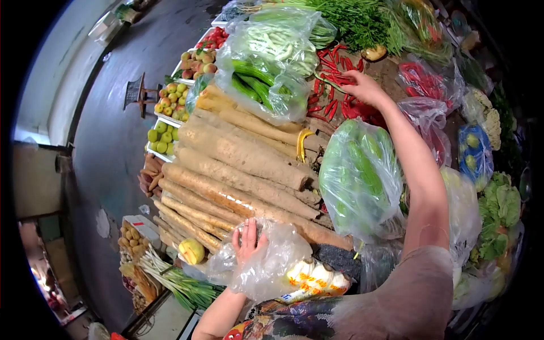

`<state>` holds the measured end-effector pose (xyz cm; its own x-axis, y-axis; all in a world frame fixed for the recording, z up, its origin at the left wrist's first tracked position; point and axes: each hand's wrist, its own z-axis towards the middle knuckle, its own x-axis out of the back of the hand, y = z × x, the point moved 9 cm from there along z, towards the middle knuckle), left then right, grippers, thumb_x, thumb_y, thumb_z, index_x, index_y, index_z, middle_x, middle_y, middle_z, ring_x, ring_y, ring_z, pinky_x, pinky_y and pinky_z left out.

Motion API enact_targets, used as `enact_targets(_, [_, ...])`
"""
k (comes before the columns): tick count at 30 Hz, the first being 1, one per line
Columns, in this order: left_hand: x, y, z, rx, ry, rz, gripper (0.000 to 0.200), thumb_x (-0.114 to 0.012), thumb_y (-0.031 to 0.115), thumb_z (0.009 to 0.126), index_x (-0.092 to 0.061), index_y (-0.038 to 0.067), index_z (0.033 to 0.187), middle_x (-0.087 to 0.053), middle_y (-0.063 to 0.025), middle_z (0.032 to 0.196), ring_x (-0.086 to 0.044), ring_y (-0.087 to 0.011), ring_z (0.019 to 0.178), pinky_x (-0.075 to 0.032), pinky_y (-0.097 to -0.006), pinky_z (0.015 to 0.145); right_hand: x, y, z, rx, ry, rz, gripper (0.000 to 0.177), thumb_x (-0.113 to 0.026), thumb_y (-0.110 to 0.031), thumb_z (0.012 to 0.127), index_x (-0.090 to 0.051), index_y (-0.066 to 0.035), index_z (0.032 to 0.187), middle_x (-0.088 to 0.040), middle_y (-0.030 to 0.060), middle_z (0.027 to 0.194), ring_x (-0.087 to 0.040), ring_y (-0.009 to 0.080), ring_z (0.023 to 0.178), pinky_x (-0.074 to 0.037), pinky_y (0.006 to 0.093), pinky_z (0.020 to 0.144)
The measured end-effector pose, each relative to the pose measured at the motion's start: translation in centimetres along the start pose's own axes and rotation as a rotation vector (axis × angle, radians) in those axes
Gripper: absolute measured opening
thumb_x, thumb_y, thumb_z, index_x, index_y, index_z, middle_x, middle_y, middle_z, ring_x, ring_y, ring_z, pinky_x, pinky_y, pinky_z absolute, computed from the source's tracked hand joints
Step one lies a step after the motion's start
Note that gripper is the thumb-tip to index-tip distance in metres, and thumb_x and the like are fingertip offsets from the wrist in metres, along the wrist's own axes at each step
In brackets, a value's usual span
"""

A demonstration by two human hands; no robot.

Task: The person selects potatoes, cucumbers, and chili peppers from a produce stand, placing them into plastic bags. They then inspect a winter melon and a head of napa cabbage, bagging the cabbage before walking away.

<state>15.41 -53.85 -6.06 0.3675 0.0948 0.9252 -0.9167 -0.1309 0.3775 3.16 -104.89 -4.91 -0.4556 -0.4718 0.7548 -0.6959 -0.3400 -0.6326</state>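
My left hand [247,242] lies with fingers stretched out at a crumpled clear plastic bag [277,258], and part of the film covers the hand. Under and beyond it run long tan roots or poles [226,187], laid side by side. At the far side, my right hand [362,88] reaches with fingers apart over loose red chili peppers [331,107]. A long, thin green pod [327,83] lies right at its fingertips. Below that forearm sits a clear bag of large green vegetables [360,175]. A yellow curved thing [303,144] rests on the tan pieces.
Bagged green peppers [249,79] and pale green beans [272,45] lie at the back. Fruit boxes [164,139] line the left edge beside the grey floor [102,141]. Bagged red peppers [422,79] and leafy greens [498,207] stand right. Spring onions [187,283] lie front left.
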Motion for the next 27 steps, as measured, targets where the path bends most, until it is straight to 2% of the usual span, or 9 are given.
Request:
enact_targets(5, [-2.0, -1.3, -1.0, 0.006, 0.083, 0.073, 0.014, -0.062, 0.009, 0.082, -0.056, 0.006, 0.094, -0.044, -0.0259, 0.141, -0.049, -0.0385, 0.126, -0.029, -0.0571, 0.107, 2.3, 9.9, 5.2, -0.264, 0.159, -0.028, 0.071, -0.073, -0.035, 0.08, -0.047, -0.005, 0.139, -0.058, 0.017, 0.13, -0.058, 0.0287, 0.117, -0.045, 0.0382, 0.099])
enact_targets(6, [-2.0, -1.6, -1.2, 0.039, 0.101, 0.042, 0.012, -0.061, 0.009, 0.081, -0.055, 0.004, 0.09, -0.049, -0.0261, 0.137, -0.05, -0.039, 0.125, -0.031, -0.0584, 0.105, 1.6, 11.3, 6.8, -0.294, 0.084, 0.027, 0.077, -0.072, -0.041, 0.081, -0.042, -0.007, 0.143, -0.05, 0.0187, 0.139, -0.053, 0.0309, 0.123, -0.043, 0.0412, 0.102])
enact_targets(10, [-3.1, -2.3, -2.5, 0.062, 0.148, 0.031, 0.019, -0.06, 0.009, 0.078, -0.053, 0.001, 0.093, -0.049, -0.0265, 0.135, -0.049, -0.0416, 0.125, -0.03, -0.0602, 0.104, 1.0, 14.8, 11.4, -0.319, 0.131, -0.076, 0.082, -0.07, -0.05, 0.081, -0.037, -0.013, 0.147, -0.032, 0.0209, 0.15, -0.039, 0.037, 0.134, -0.038, 0.0467, 0.107])
enact_targets(13, [-3.8, -3.3, -4.0, 0.057, 0.212, 0.052, 0.023, -0.06, 0.009, 0.079, -0.052, -0.002, 0.097, -0.049, -0.0266, 0.135, -0.049, -0.0426, 0.125, -0.029, -0.0602, 0.105, 0.8, 17.7, 13.3, -0.419, 0.185, -0.142, 0.094, -0.065, -0.065, 0.078, -0.029, -0.019, 0.151, -0.028, 0.0197, 0.153, -0.032, 0.0359, 0.139, -0.024, 0.0571, 0.112])
enact_targets(14, [-4.1, -3.2, -4.2, 0.037, 0.178, 0.12, 0.027, -0.058, 0.016, 0.084, -0.051, -0.003, 0.102, -0.049, -0.0268, 0.135, -0.05, -0.0431, 0.124, -0.028, -0.0613, 0.105, 1.1, 15.9, 12.0, -0.459, 0.275, -0.222, 0.096, -0.065, -0.069, 0.075, -0.034, -0.015, 0.149, -0.037, 0.0164, 0.15, -0.039, 0.0344, 0.136, -0.031, 0.0482, 0.111])
enact_targets(15, [-4.2, -3.1, -4.3, 0.042, 0.165, 0.128, 0.027, -0.058, 0.016, 0.084, -0.051, -0.003, 0.102, -0.049, -0.0268, 0.135, -0.05, -0.0431, 0.124, -0.028, -0.0613, 0.105, 0.5, 14.6, 11.5, -0.525, 0.212, -0.266, 0.101, -0.06, -0.077, 0.074, -0.029, -0.021, 0.152, -0.023, 0.016, 0.157, -0.027, 0.0416, 0.14, -0.021, 0.0582, 0.113])
enact_targets(17, [-3.9, -3.5, -4.9, 0.138, 0.206, -0.015, 0.038, -0.054, 0.024, 0.09, -0.052, -0.003, 0.116, -0.047, -0.0274, 0.137, -0.049, -0.0427, 0.124, -0.026, -0.0589, 0.107, -0.7, 12.8, 12.5, -0.461, 0.184, -0.414, 0.099, -0.058, -0.079, 0.073, -0.03, -0.024, 0.151, -0.021, 0.0169, 0.157, -0.021, 0.0445, 0.142, -0.016, 0.0636, 0.112])
enact_targets(20, [-5.1, -5.7, -7.0, 0.31, 0.116, -0.08, 0.053, -0.049, 0.031, 0.094, -0.046, -0.006, 0.131, -0.045, -0.028, 0.14, -0.049, -0.041, 0.124, -0.024, -0.0549, 0.11, -3.5, 8.9, 13.5, -0.366, 0.14, -0.462, 0.099, -0.057, -0.079, 0.073, -0.03, -0.025, 0.151, -0.024, 0.0175, 0.156, -0.02, 0.0422, 0.143, -0.016, 0.0632, 0.112])
enact_targets(27, [-7.1, -5.2, -7.0, 0.122, -0.015, 0.084, 0.059, -0.055, 0.027, 0.092, -0.04, -0.01, 0.136, -0.045, -0.0282, 0.14, -0.044, -0.0374, 0.13, -0.019, -0.0518, 0.112, -7.6, 4.7, 11.2, -0.203, 0.007, -0.437, 0.073, -0.069, -0.041, 0.08, -0.042, -0.018, 0.143, -0.029, 0.0184, 0.149, -0.024, 0.0395, 0.138, -0.02, 0.062, 0.109])
